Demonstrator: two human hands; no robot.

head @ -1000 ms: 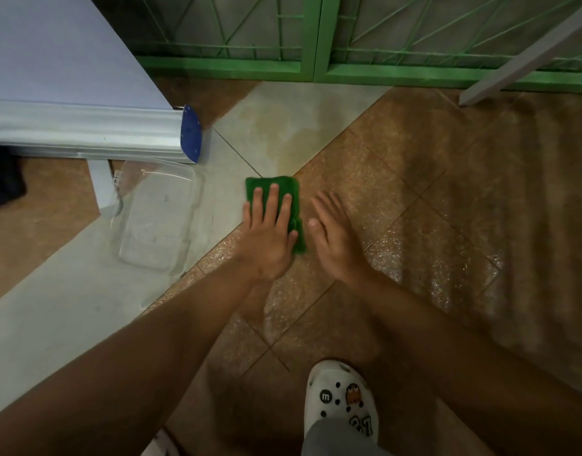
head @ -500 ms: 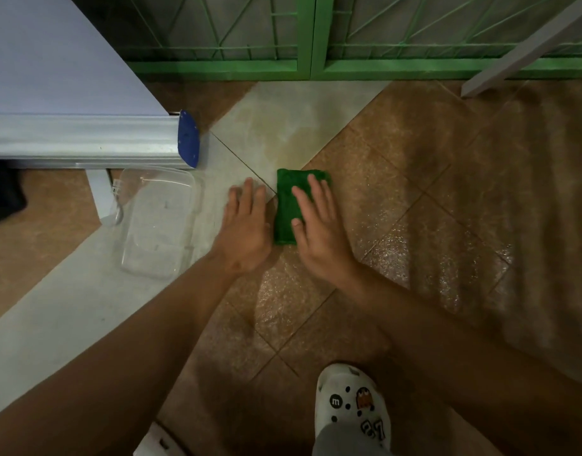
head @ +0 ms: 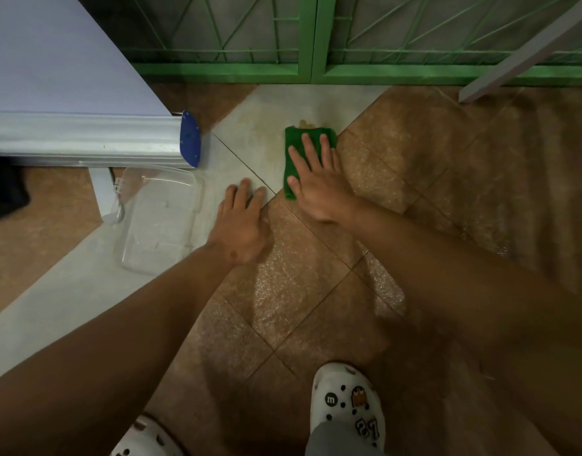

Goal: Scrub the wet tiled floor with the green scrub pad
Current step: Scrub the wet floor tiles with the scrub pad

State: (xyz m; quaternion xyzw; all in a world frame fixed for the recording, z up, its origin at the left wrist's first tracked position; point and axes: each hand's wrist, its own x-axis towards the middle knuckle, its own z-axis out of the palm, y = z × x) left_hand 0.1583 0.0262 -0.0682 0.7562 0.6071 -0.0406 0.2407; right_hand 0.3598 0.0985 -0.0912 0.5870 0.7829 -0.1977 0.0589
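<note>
Now scrub pad (head: 291, 144) under right-hand fingers (head: 311, 149)

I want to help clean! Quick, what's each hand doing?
Left hand: open, flat on the floor, holding nothing.
Right hand: open, pressing flat on the green scrub pad.

Clear plastic container (head: 161, 222), lying flat on the pale strip at left, its far end just under the silver rail (head: 82, 139) with a blue end cap (head: 190, 138); a white post (head: 102, 192) stands beside the container's far left corner, and a pale lilac panel (head: 52, 51) rises above the rail. Green metal gate (head: 309, 37) with diagonal bars runs along the far edge, a grey bar (head: 526, 51) leaning across its right end. Two white clogs with charms, one at lower centre right (head: 347, 398), the other (head: 145, 437) cut off by the bottom edge.
</note>
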